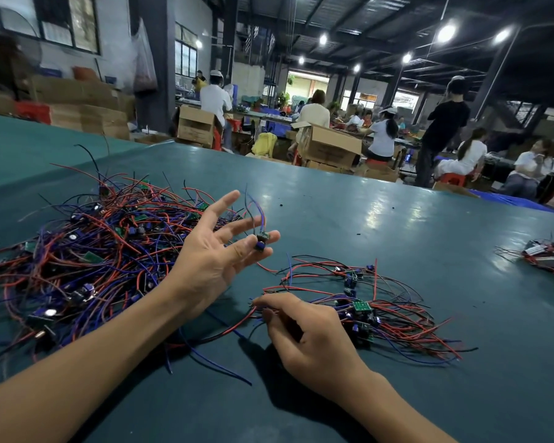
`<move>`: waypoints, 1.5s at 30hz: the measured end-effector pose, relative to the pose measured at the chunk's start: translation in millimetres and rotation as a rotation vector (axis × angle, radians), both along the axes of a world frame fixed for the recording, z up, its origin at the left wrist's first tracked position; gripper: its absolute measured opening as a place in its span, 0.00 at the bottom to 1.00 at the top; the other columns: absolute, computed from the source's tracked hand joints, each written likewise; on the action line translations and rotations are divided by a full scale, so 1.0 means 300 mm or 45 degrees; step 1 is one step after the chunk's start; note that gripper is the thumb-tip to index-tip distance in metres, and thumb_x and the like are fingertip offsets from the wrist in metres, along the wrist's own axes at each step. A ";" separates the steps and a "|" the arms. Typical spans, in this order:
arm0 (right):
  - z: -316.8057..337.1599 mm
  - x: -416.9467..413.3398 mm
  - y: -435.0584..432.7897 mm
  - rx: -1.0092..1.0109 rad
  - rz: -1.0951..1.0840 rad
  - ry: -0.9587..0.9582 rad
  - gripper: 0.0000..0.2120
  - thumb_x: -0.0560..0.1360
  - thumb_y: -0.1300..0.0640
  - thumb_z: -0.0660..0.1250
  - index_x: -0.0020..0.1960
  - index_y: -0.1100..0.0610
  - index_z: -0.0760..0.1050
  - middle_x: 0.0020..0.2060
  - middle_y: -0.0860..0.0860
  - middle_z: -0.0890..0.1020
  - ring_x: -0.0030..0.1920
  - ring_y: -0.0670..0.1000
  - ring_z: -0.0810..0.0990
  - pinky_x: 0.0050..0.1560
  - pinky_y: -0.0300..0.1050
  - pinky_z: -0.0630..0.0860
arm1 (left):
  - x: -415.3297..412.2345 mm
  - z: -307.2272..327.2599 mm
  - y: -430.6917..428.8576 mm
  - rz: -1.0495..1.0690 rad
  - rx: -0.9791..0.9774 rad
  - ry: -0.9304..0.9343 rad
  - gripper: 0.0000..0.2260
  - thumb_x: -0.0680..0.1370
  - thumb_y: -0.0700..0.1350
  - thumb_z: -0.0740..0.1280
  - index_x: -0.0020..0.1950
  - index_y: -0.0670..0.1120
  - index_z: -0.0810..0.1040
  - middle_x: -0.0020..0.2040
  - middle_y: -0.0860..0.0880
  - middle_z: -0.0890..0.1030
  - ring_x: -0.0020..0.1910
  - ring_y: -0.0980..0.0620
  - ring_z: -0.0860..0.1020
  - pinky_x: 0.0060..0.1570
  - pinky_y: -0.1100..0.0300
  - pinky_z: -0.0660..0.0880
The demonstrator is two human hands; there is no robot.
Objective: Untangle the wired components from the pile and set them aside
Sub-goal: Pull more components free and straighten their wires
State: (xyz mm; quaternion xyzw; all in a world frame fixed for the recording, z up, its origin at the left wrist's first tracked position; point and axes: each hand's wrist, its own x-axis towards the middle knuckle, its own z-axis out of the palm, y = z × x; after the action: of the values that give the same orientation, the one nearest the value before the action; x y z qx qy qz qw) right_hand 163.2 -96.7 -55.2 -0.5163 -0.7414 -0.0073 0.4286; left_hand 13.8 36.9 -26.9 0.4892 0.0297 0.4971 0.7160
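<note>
Over green table (397,238), hands (211,266) (304,330) on wired components (262,242)

The glossy teal worktop (381,225) carries a big tangled pile (77,251) of red, blue and black wired components at nine o'clock, a smaller bundle (375,311) at four, another cluster (547,257) at three and black specks (281,205) toward twelve.

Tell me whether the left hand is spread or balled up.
Spread. The left hand lies palm up, fingers fanned apart; two fingertips pinch a small component between them.
</note>
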 end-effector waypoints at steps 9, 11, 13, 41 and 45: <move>0.009 0.026 0.005 0.038 -0.220 0.628 0.14 0.79 0.49 0.66 0.64 0.48 0.79 0.28 0.55 0.77 0.25 0.53 0.72 0.29 0.51 0.72 | 0.009 0.004 -0.038 -0.134 0.097 0.182 0.30 0.76 0.31 0.66 0.76 0.49 0.67 0.58 0.35 0.83 0.56 0.38 0.83 0.49 0.54 0.82; 0.021 0.027 0.002 -0.045 -0.112 0.866 0.15 0.79 0.49 0.69 0.64 0.50 0.80 0.27 0.54 0.77 0.24 0.50 0.71 0.27 0.46 0.71 | 0.009 0.000 -0.042 -0.161 0.121 0.231 0.30 0.76 0.31 0.67 0.76 0.50 0.68 0.57 0.35 0.83 0.55 0.38 0.84 0.49 0.53 0.82; 0.040 0.028 -0.002 -0.139 0.066 1.172 0.16 0.77 0.51 0.71 0.63 0.53 0.81 0.28 0.54 0.75 0.22 0.49 0.68 0.24 0.39 0.66 | 0.012 -0.002 -0.046 -0.164 0.169 0.287 0.31 0.75 0.32 0.69 0.76 0.51 0.68 0.54 0.36 0.84 0.53 0.41 0.84 0.49 0.53 0.82; 0.193 0.419 -0.036 -0.453 -0.047 1.591 0.19 0.76 0.52 0.68 0.65 0.58 0.77 0.60 0.50 0.84 0.36 0.44 0.77 0.24 0.34 0.65 | -0.003 0.029 -0.024 0.491 0.139 0.358 0.08 0.83 0.42 0.65 0.61 0.48 0.79 0.49 0.43 0.84 0.38 0.38 0.86 0.25 0.57 0.79; 0.177 0.469 -0.051 -0.727 -0.084 1.925 0.22 0.78 0.58 0.66 0.68 0.67 0.70 0.61 0.58 0.83 0.36 0.48 0.78 0.23 0.35 0.67 | -0.017 0.013 0.005 0.506 -0.026 0.379 0.07 0.84 0.41 0.64 0.60 0.47 0.78 0.54 0.41 0.80 0.41 0.38 0.86 0.27 0.57 0.80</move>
State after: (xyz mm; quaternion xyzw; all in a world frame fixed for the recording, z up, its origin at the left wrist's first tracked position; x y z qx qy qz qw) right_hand 304.0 -111.9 -2.2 -0.4927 -0.2086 0.5208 0.6652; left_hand 8.8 38.5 -23.0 0.5343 0.2353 0.5503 0.5969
